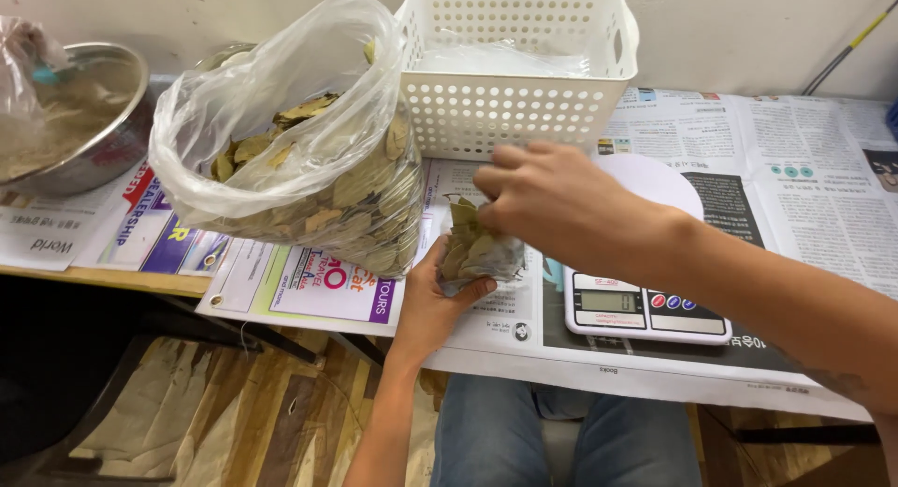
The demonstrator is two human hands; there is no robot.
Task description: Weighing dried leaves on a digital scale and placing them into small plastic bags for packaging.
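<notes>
My left hand [432, 300] grips a small clear packet of dried leaves [477, 253] from below, above the table's front edge. My right hand [552, 199] reaches in from the right, its fingers closed at the packet's open top, touching the leaves. A large clear plastic bag of dried leaves [309, 169] stands open just left of the hands. A white digital kitchen scale [645, 305] sits right of the packet, partly hidden under my right forearm.
A white perforated plastic basket [519, 103] with clear film inside stands behind the hands. A steel bowl [94, 122] sits at far left next to a crumpled plastic bag [23, 66]. Newspaper sheets [804, 178] cover the table. My knees in jeans [561, 440] show below.
</notes>
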